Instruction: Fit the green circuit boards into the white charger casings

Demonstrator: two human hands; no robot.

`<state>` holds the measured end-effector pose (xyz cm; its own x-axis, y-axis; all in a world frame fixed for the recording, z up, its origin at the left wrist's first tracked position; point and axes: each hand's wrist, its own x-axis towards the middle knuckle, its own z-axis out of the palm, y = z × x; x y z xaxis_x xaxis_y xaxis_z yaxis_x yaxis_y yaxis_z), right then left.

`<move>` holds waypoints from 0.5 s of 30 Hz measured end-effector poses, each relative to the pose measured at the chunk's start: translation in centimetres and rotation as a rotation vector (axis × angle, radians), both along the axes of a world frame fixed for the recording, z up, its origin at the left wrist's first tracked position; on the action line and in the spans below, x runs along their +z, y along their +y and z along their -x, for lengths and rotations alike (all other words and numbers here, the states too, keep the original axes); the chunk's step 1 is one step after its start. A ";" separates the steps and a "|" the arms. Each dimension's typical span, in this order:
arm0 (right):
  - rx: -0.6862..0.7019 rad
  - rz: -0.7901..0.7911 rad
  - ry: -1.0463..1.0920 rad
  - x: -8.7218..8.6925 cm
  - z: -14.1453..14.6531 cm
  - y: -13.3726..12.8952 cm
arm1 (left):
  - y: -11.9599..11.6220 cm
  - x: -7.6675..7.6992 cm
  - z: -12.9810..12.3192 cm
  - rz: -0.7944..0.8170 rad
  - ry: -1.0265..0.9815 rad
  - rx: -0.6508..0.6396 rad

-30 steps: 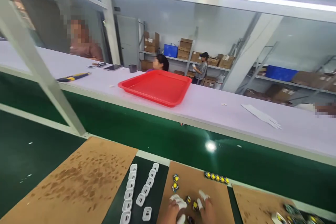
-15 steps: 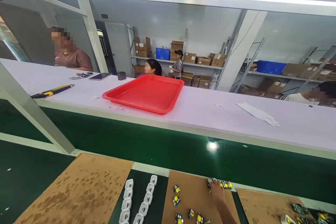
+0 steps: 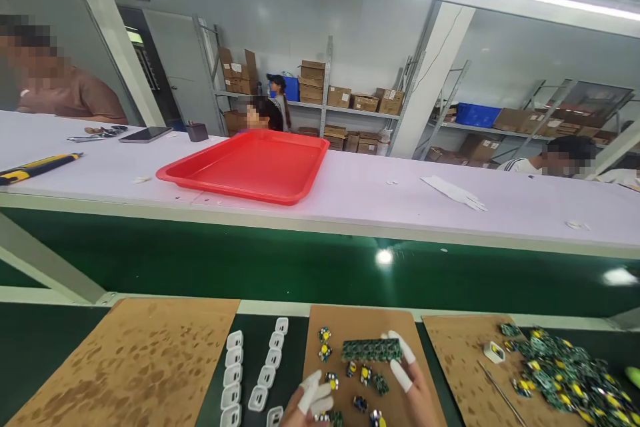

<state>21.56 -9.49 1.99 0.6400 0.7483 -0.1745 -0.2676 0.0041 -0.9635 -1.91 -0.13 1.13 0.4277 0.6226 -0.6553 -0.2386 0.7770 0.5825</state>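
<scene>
Both hands are over the middle brown board [image 3: 415, 330] at the bottom of the head view. My right hand [image 3: 411, 373], with white covers on its fingertips, holds the right end of a green strip of circuit boards [image 3: 371, 349] between thumb and finger. Lower left of the strip, my left hand [image 3: 311, 401] has white-covered fingers spread, close to small boards at the bottom edge; no held part can be made out. Several small round boards with yellow centres [image 3: 366, 373] lie between and around the hands.
White square housings [image 3: 233, 373] stand in two rows left of the board. On the right lie a pile of green and yellow boards [image 3: 570, 373] and a thin rod [image 3: 500, 390]. A red tray [image 3: 250, 167] and white glove [image 3: 453, 192] rest on the upper shelf.
The view has shifted right. My left hand has come into view. My right hand now holds the green strip nearer the board's middle, where earlier it was at a yellow-dotted row by the far edge.
</scene>
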 end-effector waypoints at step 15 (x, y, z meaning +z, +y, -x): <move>0.165 0.120 -0.178 3.0 7.5 -3.2 | -2.0 4.6 2.1 -0.273 -0.066 0.007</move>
<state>14.06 -12.71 4.96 0.5395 0.8259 -0.1641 -0.0814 -0.1428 -0.9864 -4.01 -2.16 5.69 0.4589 0.7753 -0.4340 -0.2878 0.5919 0.7529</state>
